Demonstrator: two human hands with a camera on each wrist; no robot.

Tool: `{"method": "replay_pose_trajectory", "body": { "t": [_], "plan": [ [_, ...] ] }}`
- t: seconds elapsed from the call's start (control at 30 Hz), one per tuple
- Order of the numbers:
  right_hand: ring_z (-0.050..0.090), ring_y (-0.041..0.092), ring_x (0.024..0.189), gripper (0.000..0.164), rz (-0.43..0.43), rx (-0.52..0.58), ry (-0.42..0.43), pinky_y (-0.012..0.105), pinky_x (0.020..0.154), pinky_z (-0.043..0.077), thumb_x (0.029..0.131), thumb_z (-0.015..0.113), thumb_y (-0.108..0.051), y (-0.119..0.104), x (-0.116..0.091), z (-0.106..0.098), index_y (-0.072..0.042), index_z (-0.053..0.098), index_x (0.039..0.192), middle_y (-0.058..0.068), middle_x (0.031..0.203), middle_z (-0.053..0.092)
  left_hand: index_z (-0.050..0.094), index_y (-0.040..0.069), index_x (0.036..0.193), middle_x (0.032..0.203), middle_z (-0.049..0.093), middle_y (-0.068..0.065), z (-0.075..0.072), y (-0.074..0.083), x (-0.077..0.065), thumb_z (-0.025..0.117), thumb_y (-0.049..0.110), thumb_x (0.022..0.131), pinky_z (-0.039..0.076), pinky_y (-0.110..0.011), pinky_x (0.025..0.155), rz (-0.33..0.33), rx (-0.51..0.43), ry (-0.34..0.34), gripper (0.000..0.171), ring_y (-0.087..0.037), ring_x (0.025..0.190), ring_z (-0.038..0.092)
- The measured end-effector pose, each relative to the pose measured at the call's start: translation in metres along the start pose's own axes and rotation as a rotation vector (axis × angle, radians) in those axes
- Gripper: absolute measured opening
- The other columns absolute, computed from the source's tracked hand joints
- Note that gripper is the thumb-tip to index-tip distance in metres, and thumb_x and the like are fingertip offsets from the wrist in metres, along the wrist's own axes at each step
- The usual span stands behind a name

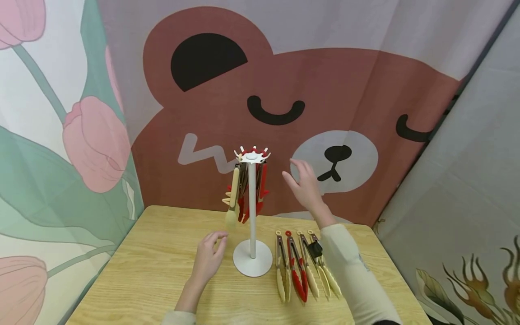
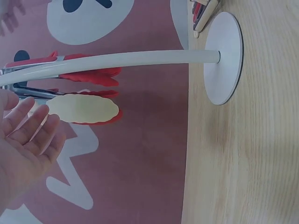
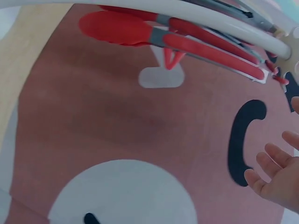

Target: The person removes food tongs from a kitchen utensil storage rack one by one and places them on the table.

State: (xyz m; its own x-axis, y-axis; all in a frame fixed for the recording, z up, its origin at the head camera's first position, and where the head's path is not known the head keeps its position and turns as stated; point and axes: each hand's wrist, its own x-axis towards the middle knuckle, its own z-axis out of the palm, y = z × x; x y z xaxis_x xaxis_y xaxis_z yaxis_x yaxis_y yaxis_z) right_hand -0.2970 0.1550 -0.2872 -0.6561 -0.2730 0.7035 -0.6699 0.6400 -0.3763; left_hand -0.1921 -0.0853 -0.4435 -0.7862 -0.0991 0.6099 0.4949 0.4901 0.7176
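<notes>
A white stand with a round base and a hooked top rises from the table. Red tongs hang from its far side, and cream tongs hang at its left. My right hand is raised in the air to the right of the hooks, fingers apart, holding nothing. Lower down, left of the pole, my left hand hovers with relaxed fingers near the cream tip of the hanging tongs; it holds nothing. In the right wrist view the right fingers are spread, apart from the stand.
Several tongs lie in a row right of the stand's base, among them a red pair and a cream pair. A black piece sits on the rightmost ones. Behind the wooden table hangs a bear-print curtain.
</notes>
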Motion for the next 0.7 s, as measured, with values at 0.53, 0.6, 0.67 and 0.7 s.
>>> {"method": "replay_pose_trajectory", "body": {
  "t": [0.53, 0.6, 0.67, 0.7],
  "plan": [
    [0.041, 0.025, 0.113, 0.037, -0.15, -0.071, -0.01, 0.04, 0.096, 0.032, 0.09, 0.053, -0.022, -0.055, 0.04, 0.005, 0.001, 0.053, 0.119, 0.015, 0.12, 0.05, 0.064, -0.001, 0.093, 0.095, 0.064, -0.012, 0.001, 0.0, -0.005, 0.056, 0.001, 0.084, 0.048, -0.042, 0.077, -0.019, -0.002, -0.01, 0.013, -0.028, 0.093, 0.058],
    [0.041, 0.025, 0.113, 0.035, -0.148, -0.091, -0.025, 0.04, 0.097, 0.031, 0.09, 0.052, -0.021, -0.061, 0.044, 0.006, 0.0, 0.055, 0.118, 0.014, 0.12, 0.051, 0.064, -0.001, 0.093, 0.095, 0.064, -0.012, 0.001, 0.0, -0.005, 0.056, 0.001, 0.084, 0.048, -0.042, 0.077, -0.017, -0.001, -0.006, 0.013, -0.028, 0.093, 0.058],
    [0.041, 0.024, 0.113, 0.033, -0.138, -0.11, -0.039, 0.04, 0.097, 0.031, 0.091, 0.051, -0.02, -0.067, 0.047, 0.007, -0.001, 0.056, 0.117, 0.013, 0.119, 0.051, 0.064, -0.001, 0.093, 0.095, 0.064, -0.012, 0.001, 0.0, -0.005, 0.056, 0.001, 0.084, 0.048, -0.041, 0.077, -0.015, 0.003, -0.005, 0.013, -0.027, 0.092, 0.058],
    [0.041, 0.024, 0.113, 0.032, -0.132, -0.123, -0.049, 0.04, 0.098, 0.03, 0.091, 0.05, -0.02, -0.07, 0.049, 0.008, -0.001, 0.057, 0.116, 0.013, 0.119, 0.052, 0.064, -0.001, 0.093, 0.094, 0.064, -0.011, 0.001, 0.0, -0.005, 0.056, 0.001, 0.084, 0.048, -0.041, 0.077, -0.016, 0.007, -0.005, 0.012, -0.027, 0.092, 0.058]
  ]
}}
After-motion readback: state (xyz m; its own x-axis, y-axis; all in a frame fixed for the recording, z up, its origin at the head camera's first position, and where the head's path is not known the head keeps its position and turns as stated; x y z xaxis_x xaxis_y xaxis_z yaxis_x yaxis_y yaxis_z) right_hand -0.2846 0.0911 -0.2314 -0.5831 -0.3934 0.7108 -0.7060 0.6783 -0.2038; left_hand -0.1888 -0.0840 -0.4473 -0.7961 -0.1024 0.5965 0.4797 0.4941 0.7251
